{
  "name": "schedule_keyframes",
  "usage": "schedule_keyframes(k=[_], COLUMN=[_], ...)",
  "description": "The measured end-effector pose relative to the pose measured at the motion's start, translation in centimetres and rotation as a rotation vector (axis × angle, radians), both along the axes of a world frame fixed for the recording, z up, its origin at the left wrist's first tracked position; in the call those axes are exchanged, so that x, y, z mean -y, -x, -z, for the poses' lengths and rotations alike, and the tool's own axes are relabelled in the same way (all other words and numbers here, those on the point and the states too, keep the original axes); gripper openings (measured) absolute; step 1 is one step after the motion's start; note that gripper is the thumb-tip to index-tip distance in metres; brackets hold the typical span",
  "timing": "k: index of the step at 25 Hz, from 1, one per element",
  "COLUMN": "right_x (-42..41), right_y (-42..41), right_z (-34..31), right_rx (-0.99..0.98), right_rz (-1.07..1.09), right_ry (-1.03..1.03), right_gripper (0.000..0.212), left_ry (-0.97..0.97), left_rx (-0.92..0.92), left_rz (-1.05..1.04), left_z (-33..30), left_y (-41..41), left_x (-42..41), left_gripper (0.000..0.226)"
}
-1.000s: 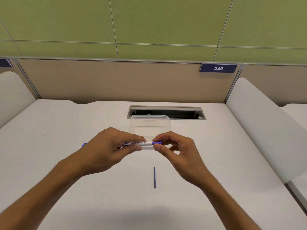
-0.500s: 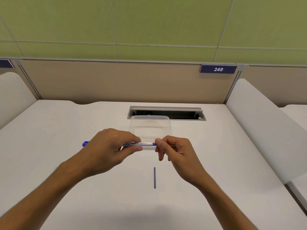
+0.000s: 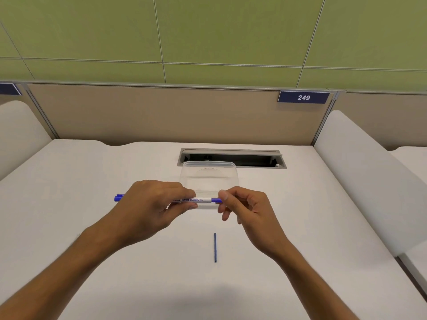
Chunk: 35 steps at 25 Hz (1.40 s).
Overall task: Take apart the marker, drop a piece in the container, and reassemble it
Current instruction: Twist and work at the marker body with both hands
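Head view: hands (image 3: pixel 198 204) near container (image 3: pixel 209 176) rim

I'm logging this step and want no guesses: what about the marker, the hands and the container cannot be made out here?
Head view only:
- Middle of the marker: covered by the left hand; any joint there is hidden.
- Marker's right tip: behind the right hand fingertips, so whether it is seated or loose is unclear.
- Print before "WHITE BOARD": hidden by the thumb.
- Container: clear plastic; near wall behind the hands, contents uncertain.
- Thin blue rod: too small to identify.
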State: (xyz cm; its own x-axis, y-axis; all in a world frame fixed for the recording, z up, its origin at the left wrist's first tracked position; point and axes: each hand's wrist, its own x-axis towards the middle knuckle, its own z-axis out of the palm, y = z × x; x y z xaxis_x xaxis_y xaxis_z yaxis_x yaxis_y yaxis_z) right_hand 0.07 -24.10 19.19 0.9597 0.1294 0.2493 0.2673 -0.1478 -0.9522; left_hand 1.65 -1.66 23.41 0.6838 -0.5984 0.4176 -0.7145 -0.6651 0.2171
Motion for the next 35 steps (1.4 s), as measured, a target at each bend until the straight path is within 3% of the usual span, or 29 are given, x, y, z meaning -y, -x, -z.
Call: schedule_keyframes(k=[3,15,22,32,35], right_x=[0.03,0.50,-0.05,0.55,0.36], right_y=[-0.06,0.15,0.02,0.25,0.18], right_z=[0.14,0.14,0.24,-0.21,-0.12], right_rx=[-0.008,0.006,-0.013,0.019,0.001], right_rz=[-0.011,-0.007,-0.012,-0.023,-0.007], right_ry=[0.007,0.023,0.057,0.055,0.070], right_gripper=[0.033,0.001,0.036,0.004,0.016], left_ry=[-0.012,-0.045,-0.035,0.047,0.021], left_rx=[0.026,0.046,0.038,-0.032,-0.027], left_rz=[0.008,0.019,0.018,0.029,0.024], left_z=[-0.07,0.15,0.03,0.43,0.32], left_y=[0.06,-0.05,-0.04,-0.23,-0.15], left_x=[0.08,0.17,0.33,0.15,0.26], left_gripper=[0.023,0.019,0.022,0.024,0.021])
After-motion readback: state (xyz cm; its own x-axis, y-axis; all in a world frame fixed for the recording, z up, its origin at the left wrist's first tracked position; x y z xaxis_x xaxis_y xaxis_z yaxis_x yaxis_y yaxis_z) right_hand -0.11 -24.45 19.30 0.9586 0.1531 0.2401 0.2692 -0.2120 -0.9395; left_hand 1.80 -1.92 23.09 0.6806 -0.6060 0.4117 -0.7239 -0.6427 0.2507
